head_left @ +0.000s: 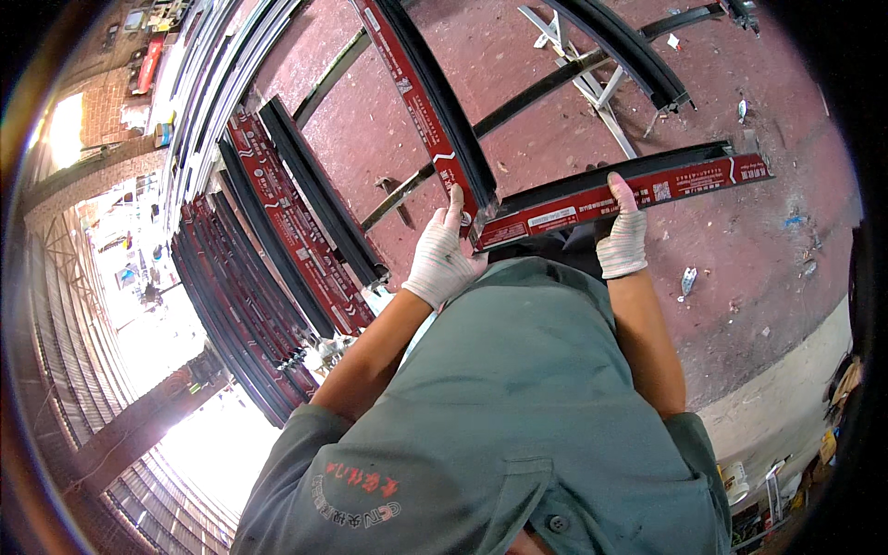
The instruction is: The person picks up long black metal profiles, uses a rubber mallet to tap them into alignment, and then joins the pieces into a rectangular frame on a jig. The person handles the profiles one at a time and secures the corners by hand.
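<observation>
Both my hands wear white striped work gloves with bare thumb tips. My left hand [443,256] is closed at the near end of a long black frame profile [427,109] covered in red printed film, its thumb lying on the film. My right hand [623,233] grips a shorter black profile [692,182] with the same red film, thumb over the top edge and fingers mostly hidden behind. The two profiles meet at a corner [483,220] close to my waist, roughly at a right angle. Whether they are fastened there I cannot tell.
A dark support rail [546,85] crosses under the long profile. White trestle legs [606,97] stand beyond, beneath another black profile [622,44]. Several red-filmed profiles [294,227] lie stacked at left. Scraps [687,282] litter the reddish floor.
</observation>
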{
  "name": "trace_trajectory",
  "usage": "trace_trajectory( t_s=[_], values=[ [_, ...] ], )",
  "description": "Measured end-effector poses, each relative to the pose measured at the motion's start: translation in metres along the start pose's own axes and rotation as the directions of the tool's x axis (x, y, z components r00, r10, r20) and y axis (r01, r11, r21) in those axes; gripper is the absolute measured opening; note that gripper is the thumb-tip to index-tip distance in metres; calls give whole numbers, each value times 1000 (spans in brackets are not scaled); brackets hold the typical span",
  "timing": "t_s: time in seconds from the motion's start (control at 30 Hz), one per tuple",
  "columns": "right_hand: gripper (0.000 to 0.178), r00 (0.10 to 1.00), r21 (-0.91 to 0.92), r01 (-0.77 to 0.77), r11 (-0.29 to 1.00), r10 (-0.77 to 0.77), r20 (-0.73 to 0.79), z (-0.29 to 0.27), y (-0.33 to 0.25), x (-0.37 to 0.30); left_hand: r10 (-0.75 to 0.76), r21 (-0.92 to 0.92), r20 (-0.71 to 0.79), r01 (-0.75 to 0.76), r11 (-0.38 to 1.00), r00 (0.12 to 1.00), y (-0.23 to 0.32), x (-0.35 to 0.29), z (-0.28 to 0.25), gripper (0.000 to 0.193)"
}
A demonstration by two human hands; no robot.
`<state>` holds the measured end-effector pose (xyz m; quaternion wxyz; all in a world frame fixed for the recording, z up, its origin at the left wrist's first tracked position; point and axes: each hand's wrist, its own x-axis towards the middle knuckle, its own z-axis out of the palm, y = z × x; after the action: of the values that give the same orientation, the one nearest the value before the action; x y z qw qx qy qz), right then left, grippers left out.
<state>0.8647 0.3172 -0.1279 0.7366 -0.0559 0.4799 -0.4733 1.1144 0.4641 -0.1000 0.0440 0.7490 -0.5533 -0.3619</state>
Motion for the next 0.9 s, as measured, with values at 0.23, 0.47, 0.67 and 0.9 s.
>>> trace_trajectory(
  t_s=[0.23, 0.47, 0.67, 0.9],
  values=[
    [33, 999, 10, 24, 1000, -24, -29, 2, 4, 10, -107, -842, 32, 85, 533, 994, -17, 9, 10, 116],
    [35, 997, 28, 19, 999, -17, -72, 3, 3, 10, -81, -948, 159, 175, 266, 984, 10, 9, -7, 94],
    [37, 998, 35, -21, 999, 23, -57, -8, 8, 20, -290, -918, 265, 333, 215, 920, 45, 6, -28, 49],
    [42, 997, 10, 36, 999, -35, -72, 7, 5, 10, -383, -925, 374, 309, -220, 845, 64, 6, -42, 50]
  ],
)
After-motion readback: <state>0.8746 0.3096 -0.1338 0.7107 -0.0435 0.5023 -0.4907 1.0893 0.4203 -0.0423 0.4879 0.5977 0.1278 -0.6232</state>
